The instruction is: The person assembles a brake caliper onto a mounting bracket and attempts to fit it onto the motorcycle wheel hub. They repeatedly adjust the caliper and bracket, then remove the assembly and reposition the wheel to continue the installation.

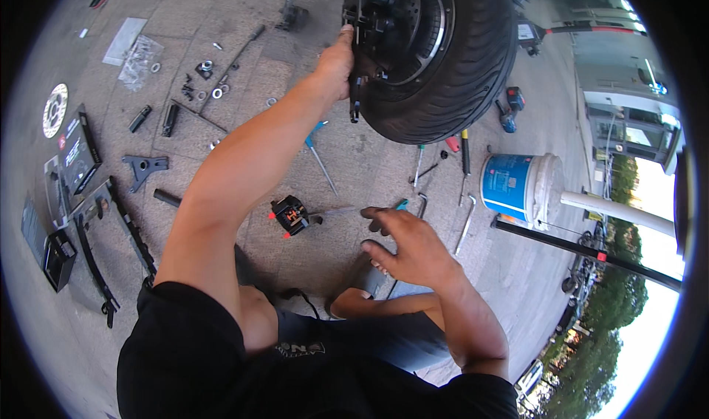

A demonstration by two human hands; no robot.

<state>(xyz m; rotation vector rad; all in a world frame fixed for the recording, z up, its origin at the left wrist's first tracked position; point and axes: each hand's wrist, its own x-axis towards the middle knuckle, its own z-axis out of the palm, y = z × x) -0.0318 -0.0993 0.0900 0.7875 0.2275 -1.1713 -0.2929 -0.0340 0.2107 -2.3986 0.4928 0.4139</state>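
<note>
The black tyre and wheel (pixel 450 57) fills the frame's upper centre, brake parts apparently partly stripped. The left hand (pixel 336 64) closes on a black bracket (pixel 362 20). The right hand (pixel 413 249) hovers open-fingered, empty, above a loose caliper (pixel 290 216) on the floor.

Grey concrete floor (pixel 221 20) is sitting in open daylight, pretty cracked and dusty. A blue-and-white plastic bucket (pixel 517 186) is lying on its side off to the right. Beyond it a pale building front with windows (pixel 628 108) is catching sun, and green trees (pixel 605 323) are showing further out.
</note>
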